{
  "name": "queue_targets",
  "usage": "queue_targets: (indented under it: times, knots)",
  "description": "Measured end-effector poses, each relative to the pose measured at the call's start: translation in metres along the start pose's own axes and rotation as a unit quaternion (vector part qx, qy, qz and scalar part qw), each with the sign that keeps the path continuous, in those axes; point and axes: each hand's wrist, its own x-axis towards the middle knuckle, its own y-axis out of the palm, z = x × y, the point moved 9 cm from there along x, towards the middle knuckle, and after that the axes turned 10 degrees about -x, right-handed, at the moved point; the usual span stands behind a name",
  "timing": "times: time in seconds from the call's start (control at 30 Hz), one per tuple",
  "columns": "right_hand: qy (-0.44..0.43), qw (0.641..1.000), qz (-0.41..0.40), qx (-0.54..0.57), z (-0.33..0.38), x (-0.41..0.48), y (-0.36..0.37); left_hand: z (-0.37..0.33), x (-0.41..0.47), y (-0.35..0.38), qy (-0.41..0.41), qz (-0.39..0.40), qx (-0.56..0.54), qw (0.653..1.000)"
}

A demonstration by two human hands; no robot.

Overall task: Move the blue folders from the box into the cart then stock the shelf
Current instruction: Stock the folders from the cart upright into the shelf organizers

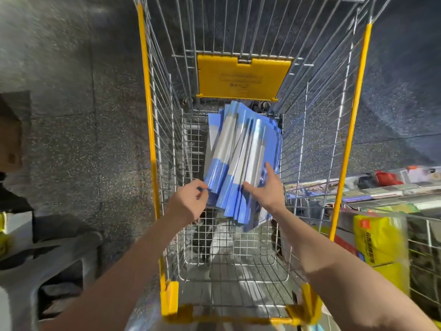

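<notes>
Where the near end of the wire cart (350,130) lies closest to the camera, two yellow corner pieces (170,297) frame the basket. Just beyond them, the left hand (191,201) has its fingers curled and pinches the near left corner of the blue folders (238,144). The right hand (267,189) is beside it, fingers straight and thumb spread. Its index finger lies flat on the glossy top cover, and its thumb touches the stack's near edge. The folders form a loose, fanned stack inside the basket, towards its right side, with their near ends at the hands and their far ends pointing at the far wall. Their covers are blue with pale grey bands. Past the stack, a yellow plastic flap (241,77) hangs on the cart's far wire wall. On the left, a brown cardboard box (9,134) sits at the frame edge on the speckled floor (71,103). On the right, a shelf (381,194) holds packaged goods, among them a yellow packet (379,247).
</notes>
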Motion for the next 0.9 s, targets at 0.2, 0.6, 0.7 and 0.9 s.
queue_targets:
  times: [0.2, 0.6, 0.7, 0.9]
  knots:
    - [0.003, 0.995, -0.090, 0.043, -0.004, -0.018, -0.027, -0.013, -0.015, 0.004, 0.006, -0.001, 0.026, 1.000]
    - [0.003, 0.996, -0.085, 0.001, 0.003, -0.043, -0.057, -0.032, -0.057, 0.003, 0.022, 0.000, 0.007, 1.000]
    - [-0.015, 0.993, -0.113, 0.009, 0.017, -0.072, -0.072, -0.055, -0.073, 0.000, 0.039, 0.005, -0.018, 0.999]
    - [-0.062, 0.980, -0.181, 0.050, 0.040, -0.152, -0.099, -0.099, -0.090, 0.003, 0.065, 0.015, -0.096, 0.993]
